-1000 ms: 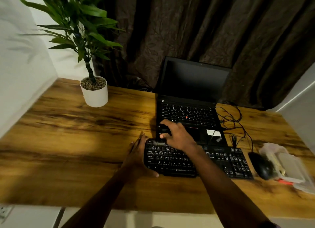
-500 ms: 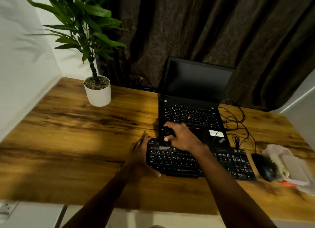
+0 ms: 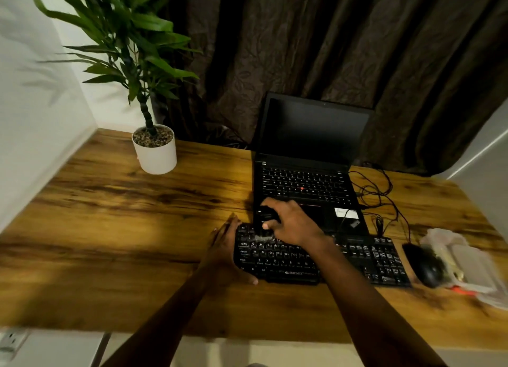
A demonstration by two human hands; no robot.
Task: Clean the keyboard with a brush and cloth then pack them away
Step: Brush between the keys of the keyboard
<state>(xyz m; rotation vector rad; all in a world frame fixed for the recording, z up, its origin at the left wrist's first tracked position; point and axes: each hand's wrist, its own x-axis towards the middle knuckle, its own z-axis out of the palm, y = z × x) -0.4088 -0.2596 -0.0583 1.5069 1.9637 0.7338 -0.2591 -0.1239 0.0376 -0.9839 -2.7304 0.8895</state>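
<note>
The right hand (image 3: pixel 291 222) is clenched around a dark brush (image 3: pixel 265 215), its pale bristles pressed onto the top-left rows of the keyboard (image 3: pixel 316 259), just under the fingers. The left hand (image 3: pixel 224 252) is flat and released, palm against the keyboard's left edge with the thumb hooked along the near corner, bracing it rather than gripping anything. The keyboard lies on the desk (image 3: pixel 110 229) directly beneath both hands, its far edge touching or just beside the front lip of the open laptop (image 3: pixel 305 174).

By the look of it, brushing has only covered the left end; the keys to the right of the brushing hand, including the number pad, appear undone, and no cloth can be told apart for certain. It may be among the blurred clear packaging (image 3: pixel 467 267) well to the right of the right hand, past the mouse (image 3: pixel 424 265).

The main risk is where the dust goes. Strokes pushed away from the hand would flick debris onto the laptop's palm rest and keys, since they sit right behind the brush. Pressing hard could pop a keycap or slide the keyboard if the left hand eases off. Sweeping rightward, the forearm could drag the loose cables (image 3: pixel 379 199) beyond the right hand, or nudge the mouse into the packaging.
</note>
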